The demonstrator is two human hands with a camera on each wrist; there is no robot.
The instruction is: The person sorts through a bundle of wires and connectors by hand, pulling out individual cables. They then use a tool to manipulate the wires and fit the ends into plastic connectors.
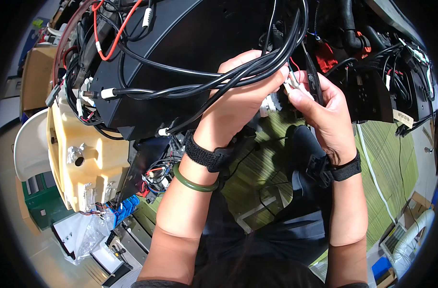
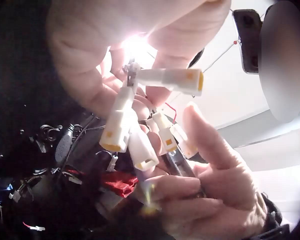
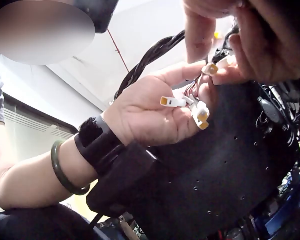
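Observation:
My left hand (image 1: 238, 98) reaches under a bundle of black cables and grips thin wires carrying white plug connectors (image 2: 120, 127). Several of these connectors fan out below its fingers, their ends yellow; in the right wrist view a connector (image 3: 174, 102) lies across the palm. Facing it, my right hand (image 1: 332, 113) pinches more white connectors (image 2: 165, 134) between thumb and fingers. A slim black tool (image 1: 313, 79) runs along the right hand's fingers, its kind unclear. Both hands' fingertips meet close together, partly covering the wires.
A large black panel (image 1: 180, 38) stands behind the hands, with black cables (image 1: 175, 91) looping across it. To the right are a red part (image 1: 326, 57) and more wiring. At left stand a yellowish tank (image 1: 91, 158) and a white chair (image 1: 29, 144). Green carpet (image 1: 387, 158) lies below.

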